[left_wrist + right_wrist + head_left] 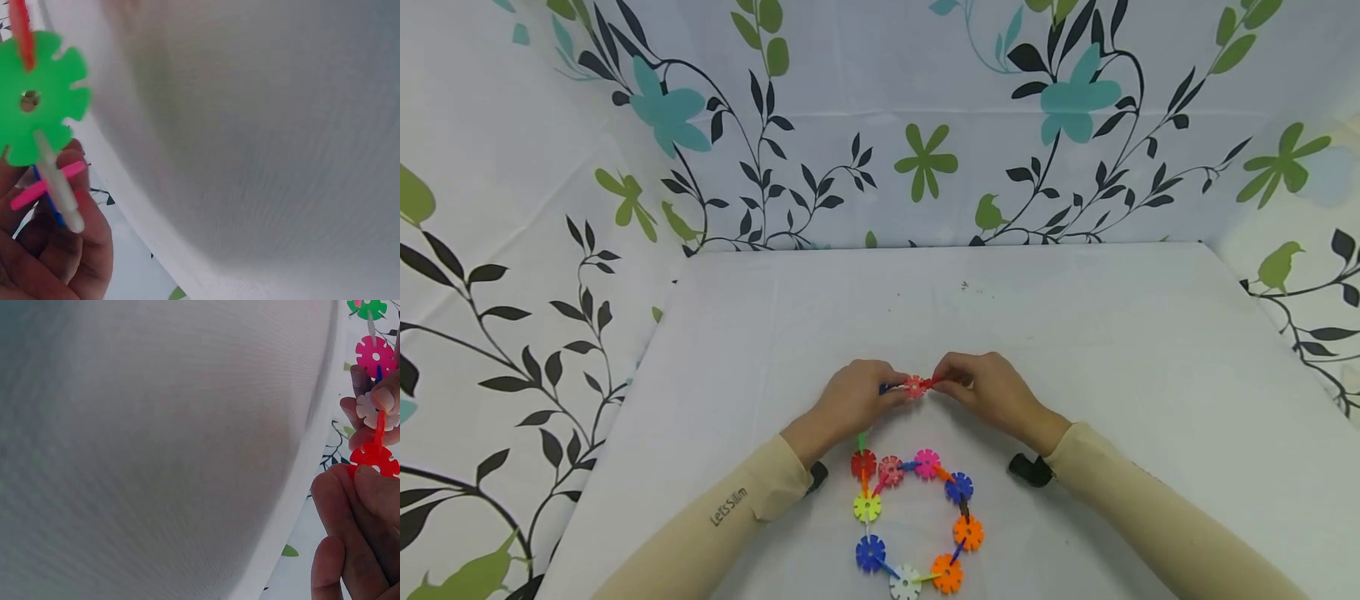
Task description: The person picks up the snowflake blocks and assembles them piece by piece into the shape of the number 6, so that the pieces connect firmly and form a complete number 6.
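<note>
Notched plastic snowflake discs are slotted together into a chain. My left hand (861,396) pinches a white disc (369,407) of this chain between thumb and fingers. Beyond it hang a pink disc (374,355) and a green disc (47,106). To the right, my right hand (996,396) pinches red plastic beside a red disc (375,453); its fingertips partly hide that piece. An edge-on red disc (380,428) links the white and red ones. Both hands are close together above the table, and the chain runs down below the left hand.
Nearer the table's front lies a loop of joined discs, among them a yellow disc (867,507), a blue disc (870,553) and an orange disc (967,533). The white table (760,317) stands before a leaf-patterned cloth (850,92). Dark wrist devices (1030,470) sit at both sleeves.
</note>
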The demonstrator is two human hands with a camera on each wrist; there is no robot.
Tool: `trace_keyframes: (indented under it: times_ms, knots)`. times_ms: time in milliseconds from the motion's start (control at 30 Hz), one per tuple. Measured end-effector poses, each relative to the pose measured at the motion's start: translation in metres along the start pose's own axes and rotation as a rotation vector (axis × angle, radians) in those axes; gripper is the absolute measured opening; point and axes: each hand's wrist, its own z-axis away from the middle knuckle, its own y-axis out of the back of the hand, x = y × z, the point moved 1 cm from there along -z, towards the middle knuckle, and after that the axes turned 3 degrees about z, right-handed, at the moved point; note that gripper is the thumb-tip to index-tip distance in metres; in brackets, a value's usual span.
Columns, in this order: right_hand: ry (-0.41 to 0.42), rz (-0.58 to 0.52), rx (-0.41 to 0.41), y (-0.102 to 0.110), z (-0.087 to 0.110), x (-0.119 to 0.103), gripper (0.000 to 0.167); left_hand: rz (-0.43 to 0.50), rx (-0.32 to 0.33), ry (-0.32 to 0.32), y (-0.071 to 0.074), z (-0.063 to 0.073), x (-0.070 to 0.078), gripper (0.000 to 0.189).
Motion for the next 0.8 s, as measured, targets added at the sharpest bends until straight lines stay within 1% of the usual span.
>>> trace_keyframes:
  times_ms: [100, 267, 367, 433, 533, 600, 667, 733, 800]
  knots:
    - [0.006, 0.008, 0.004, -0.001, -0.001, -0.001, 0.014, -0.01, -0.002, -0.011, 0.001, 0.0, 0.002, 0.034]
    - [-0.034, -0.01, -0.017, -0.003, -0.001, -0.001, 0.014, 0.002, -0.004, -0.011, 0.0, 0.0, 0.001, 0.033]
    - [-0.054, -0.026, -0.046, -0.002, 0.0, -0.001, 0.012, 0.025, -0.021, 0.002, -0.001, 0.0, -0.002, 0.034]
    - [-0.066, -0.035, -0.067, -0.001, 0.0, -0.001, 0.01, 0.052, -0.044, 0.017, -0.001, 0.001, -0.004, 0.04]
    - [-0.094, -0.06, -0.091, 0.0, 0.001, 0.003, 0.009, 0.09, -0.072, 0.068, 0.002, 0.004, -0.007, 0.054]
    - [-0.103, -0.072, -0.096, 0.001, 0.002, 0.005, 0.009, 0.102, -0.069, 0.111, 0.006, 0.008, -0.009, 0.061]
    - [-0.106, -0.08, -0.096, 0.002, 0.003, 0.007, 0.009, 0.071, -0.051, 0.153, 0.011, 0.013, -0.011, 0.064]
    - [-0.102, -0.078, -0.094, 0.003, 0.003, 0.007, 0.009, 0.01, -0.035, 0.193, 0.016, 0.018, -0.012, 0.064]
    - [-0.105, -0.073, -0.095, 0.004, 0.004, 0.008, 0.009, -0.049, -0.037, 0.236, 0.02, 0.023, -0.013, 0.063]
